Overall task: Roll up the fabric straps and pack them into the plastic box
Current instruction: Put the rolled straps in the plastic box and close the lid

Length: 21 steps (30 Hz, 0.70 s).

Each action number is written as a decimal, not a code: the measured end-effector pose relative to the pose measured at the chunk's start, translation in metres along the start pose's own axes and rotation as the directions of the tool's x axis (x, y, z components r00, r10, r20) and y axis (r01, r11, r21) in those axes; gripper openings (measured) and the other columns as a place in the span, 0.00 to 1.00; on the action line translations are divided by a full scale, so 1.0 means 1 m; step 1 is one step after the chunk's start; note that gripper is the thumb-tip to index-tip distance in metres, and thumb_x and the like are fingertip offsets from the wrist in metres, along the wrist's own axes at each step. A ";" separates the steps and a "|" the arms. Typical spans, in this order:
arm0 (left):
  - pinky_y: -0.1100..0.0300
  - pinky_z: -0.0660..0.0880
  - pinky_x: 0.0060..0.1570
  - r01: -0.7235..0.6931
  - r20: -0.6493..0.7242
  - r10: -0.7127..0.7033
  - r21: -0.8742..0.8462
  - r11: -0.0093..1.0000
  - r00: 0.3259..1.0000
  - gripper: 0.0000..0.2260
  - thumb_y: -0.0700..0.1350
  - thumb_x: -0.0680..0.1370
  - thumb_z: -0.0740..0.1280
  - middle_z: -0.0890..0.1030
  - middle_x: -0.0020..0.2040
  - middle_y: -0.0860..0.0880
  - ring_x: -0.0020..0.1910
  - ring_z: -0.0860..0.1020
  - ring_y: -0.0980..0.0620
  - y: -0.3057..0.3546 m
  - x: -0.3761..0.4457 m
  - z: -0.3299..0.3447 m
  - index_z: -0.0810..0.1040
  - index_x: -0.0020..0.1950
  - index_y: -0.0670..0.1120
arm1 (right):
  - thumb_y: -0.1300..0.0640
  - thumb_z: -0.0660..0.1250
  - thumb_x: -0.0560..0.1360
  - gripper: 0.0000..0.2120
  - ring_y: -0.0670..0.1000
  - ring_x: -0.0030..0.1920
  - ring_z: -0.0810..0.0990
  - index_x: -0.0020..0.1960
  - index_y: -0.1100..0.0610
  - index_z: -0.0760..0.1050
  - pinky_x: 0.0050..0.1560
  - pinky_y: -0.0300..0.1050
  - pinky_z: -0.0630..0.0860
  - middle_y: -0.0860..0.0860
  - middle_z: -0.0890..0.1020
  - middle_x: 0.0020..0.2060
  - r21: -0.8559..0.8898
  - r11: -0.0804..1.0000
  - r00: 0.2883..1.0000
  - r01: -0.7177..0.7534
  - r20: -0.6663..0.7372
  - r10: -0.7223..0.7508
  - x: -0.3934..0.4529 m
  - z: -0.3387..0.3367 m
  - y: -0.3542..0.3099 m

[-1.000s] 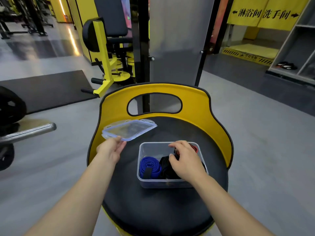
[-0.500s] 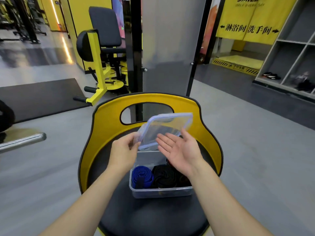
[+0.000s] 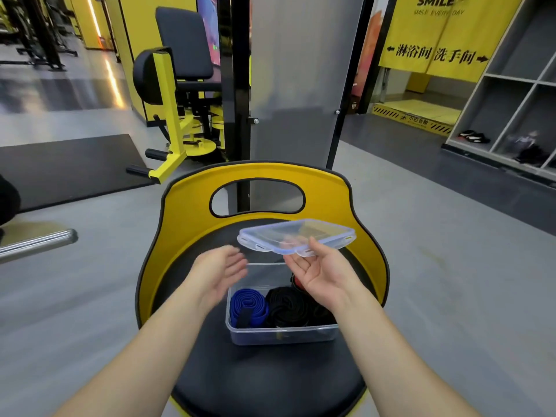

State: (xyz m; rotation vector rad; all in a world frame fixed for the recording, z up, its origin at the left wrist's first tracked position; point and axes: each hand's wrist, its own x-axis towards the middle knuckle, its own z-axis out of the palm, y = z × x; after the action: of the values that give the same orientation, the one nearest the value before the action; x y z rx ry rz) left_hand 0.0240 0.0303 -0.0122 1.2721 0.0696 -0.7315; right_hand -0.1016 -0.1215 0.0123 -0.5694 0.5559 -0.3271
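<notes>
Up on the yellow banner at top right, "SMILE" reads plainly, with "SMILE EVERYDAY" smaller beneath it, and lower down a line of Chinese characters sits between a left arrow and a right arrow. The striped yellow floor strip below carries small writing too fine to read.

Down to the action, left first: the left hand hangs in the air just left of the box, fingers loose and spread, holding nothing, its edges blurred. Beside it, the plastic box stands open on the black seat of a yellow-backed chair. Inside, a rolled blue strap lies at the left end, and a black strap coiled up touches it on the right, with a sliver of red showing behind, mostly hidden by the wrist.

Over to the right hand: palm up, thumb on top and fingers underneath, pinching the near edge of the clear lid, which is held roughly level above the far end of the box, not touching it.
</notes>
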 end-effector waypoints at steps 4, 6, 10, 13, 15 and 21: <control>0.47 0.80 0.58 0.094 0.267 -0.024 -0.255 0.962 0.963 0.14 0.47 0.83 0.64 0.85 0.57 0.37 0.58 0.83 0.40 0.007 -0.013 0.014 0.79 0.62 0.39 | 0.59 0.61 0.84 0.13 0.57 0.54 0.87 0.67 0.61 0.74 0.50 0.51 0.84 0.58 0.85 0.59 -0.034 0.998 0.998 0.047 0.036 -0.046 -0.001 0.005 0.011; 0.54 0.83 0.47 -0.040 0.204 0.074 -0.166 0.985 0.976 0.07 0.40 0.81 0.67 0.86 0.53 0.40 0.50 0.86 0.45 0.004 -0.015 0.021 0.80 0.57 0.40 | 0.57 0.61 0.84 0.12 0.54 0.57 0.85 0.67 0.56 0.75 0.53 0.48 0.80 0.53 0.86 0.58 -0.190 0.981 0.998 0.030 0.052 -0.020 -0.005 0.005 0.021; 0.57 0.84 0.41 -0.024 0.127 0.041 -0.134 0.991 0.991 0.08 0.31 0.79 0.67 0.87 0.50 0.41 0.46 0.86 0.47 0.005 -0.011 0.010 0.79 0.55 0.39 | 0.53 0.68 0.80 0.14 0.54 0.58 0.83 0.63 0.58 0.78 0.59 0.50 0.78 0.54 0.84 0.60 -0.255 0.967 0.999 0.024 -0.025 -0.032 -0.011 -0.009 0.013; 0.57 0.84 0.39 0.011 0.133 -0.004 -0.046 0.999 0.991 0.11 0.30 0.78 0.67 0.86 0.54 0.40 0.46 0.86 0.46 0.011 -0.012 -0.007 0.77 0.59 0.40 | 0.47 0.64 0.81 0.23 0.59 0.54 0.83 0.66 0.63 0.74 0.57 0.53 0.80 0.61 0.82 0.59 -0.003 0.996 0.987 0.088 -0.135 -0.087 -0.016 -0.040 -0.026; 0.59 0.83 0.36 0.037 0.141 -0.040 0.023 0.999 0.989 0.12 0.30 0.77 0.68 0.86 0.54 0.39 0.43 0.86 0.47 0.011 -0.013 -0.018 0.77 0.60 0.39 | 0.48 0.62 0.82 0.23 0.57 0.46 0.85 0.67 0.66 0.74 0.42 0.48 0.83 0.62 0.84 0.57 -0.063 0.994 0.977 0.092 -0.185 -0.102 -0.018 -0.061 -0.046; 0.61 0.82 0.36 0.067 0.138 -0.078 0.084 0.994 0.987 0.17 0.33 0.78 0.68 0.86 0.54 0.39 0.43 0.87 0.49 0.000 -0.007 -0.032 0.75 0.67 0.36 | 0.61 0.63 0.83 0.09 0.49 0.34 0.86 0.61 0.63 0.77 0.34 0.43 0.82 0.55 0.87 0.42 -0.492 0.871 0.949 0.006 -0.271 -0.160 -0.019 -0.085 -0.043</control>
State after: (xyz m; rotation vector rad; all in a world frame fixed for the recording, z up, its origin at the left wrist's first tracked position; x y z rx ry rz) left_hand 0.0295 0.0617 -0.0199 1.2948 -0.0288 -0.8925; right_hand -0.1716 -0.1824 -0.0144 -1.0457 0.9277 -0.3625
